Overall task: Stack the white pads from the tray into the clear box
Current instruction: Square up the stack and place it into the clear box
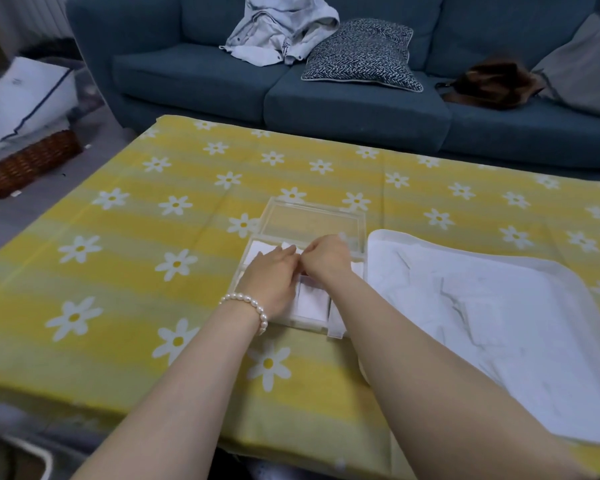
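Note:
A clear box (336,330) with its lid (312,220) folded back lies on the table, white pads (313,301) showing in its compartments. My left hand (271,277), with a pearl bracelet on the wrist, lies flat over the box's left side, fingers pointing at the far compartment. My right hand (326,256) hovers over the box's far middle with fingers curled down; whether it pinches a pad is hidden. To the right sits the white tray (388,237) with several loose white pads (478,310) scattered in it.
The table wears a yellow cloth with white daisies (153,237). Behind it stands a blue sofa (326,98) with a grey garment, a patterned cushion and a brown bag. A wicker basket (28,161) and white boxes lie on the floor at left.

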`<state>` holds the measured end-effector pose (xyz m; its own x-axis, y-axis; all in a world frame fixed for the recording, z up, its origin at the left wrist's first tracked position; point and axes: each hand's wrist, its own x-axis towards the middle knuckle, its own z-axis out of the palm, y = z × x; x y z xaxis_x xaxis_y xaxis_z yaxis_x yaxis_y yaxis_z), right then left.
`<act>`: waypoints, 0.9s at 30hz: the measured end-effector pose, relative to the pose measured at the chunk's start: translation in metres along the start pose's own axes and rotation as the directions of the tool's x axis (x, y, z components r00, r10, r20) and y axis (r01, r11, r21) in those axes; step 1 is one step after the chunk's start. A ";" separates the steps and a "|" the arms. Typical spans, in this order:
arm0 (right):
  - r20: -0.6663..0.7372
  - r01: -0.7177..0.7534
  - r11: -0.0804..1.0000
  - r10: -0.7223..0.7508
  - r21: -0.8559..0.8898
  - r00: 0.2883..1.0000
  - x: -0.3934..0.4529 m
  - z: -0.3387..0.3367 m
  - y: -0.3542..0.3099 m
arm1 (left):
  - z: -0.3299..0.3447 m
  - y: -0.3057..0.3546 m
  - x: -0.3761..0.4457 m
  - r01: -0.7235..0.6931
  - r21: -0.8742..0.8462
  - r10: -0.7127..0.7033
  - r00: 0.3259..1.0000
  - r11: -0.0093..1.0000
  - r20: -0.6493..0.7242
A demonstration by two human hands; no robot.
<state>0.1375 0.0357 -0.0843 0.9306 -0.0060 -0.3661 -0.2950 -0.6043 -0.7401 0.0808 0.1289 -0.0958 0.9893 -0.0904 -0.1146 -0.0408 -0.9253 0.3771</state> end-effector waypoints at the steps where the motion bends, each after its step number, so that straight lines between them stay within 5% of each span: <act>1: -0.002 0.022 1.000 -0.022 -0.016 1.000 0.001 0.000 0.002 | 0.001 0.000 0.000 0.000 0.053 -0.002 0.999 0.999 0.034; 5: -0.091 0.148 0.984 -0.157 -0.096 0.983 -0.003 -0.019 0.012 | 0.006 -0.002 0.001 -0.004 0.238 -0.028 0.991 0.971 0.128; 10: -0.317 0.172 0.981 -0.193 -0.092 0.929 -0.009 -0.084 0.041 | 0.001 0.009 0.000 0.038 0.245 -0.083 0.981 0.969 0.177; 16: -0.482 0.026 0.996 -0.064 -0.085 0.874 -0.001 -0.165 0.102 | -0.002 0.038 -0.001 0.062 0.191 -0.063 0.998 0.980 -0.004; 20: -0.439 -0.050 0.983 -0.032 -0.175 0.898 0.007 -0.186 0.137 | 0.002 0.073 -0.002 -0.105 0.091 0.113 0.990 0.990 -0.089; 24: -0.334 -0.003 0.956 -0.100 -0.294 0.937 0.017 -0.178 0.146 | 0.021 0.098 -0.003 -0.207 -0.054 0.210 0.977 0.977 0.047; 27: -0.304 0.042 0.925 -0.166 -0.377 0.938 0.031 -0.170 0.137 | 0.031 0.109 0.001 -0.235 0.036 0.233 0.972 0.971 0.034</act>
<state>0.1629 -0.1823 -0.1013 0.9878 -0.1475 -0.0491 -0.1526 -0.8597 -0.4874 0.0726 0.0162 -0.0830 0.9470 -0.3164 -0.0550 -0.2768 -0.8910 0.3598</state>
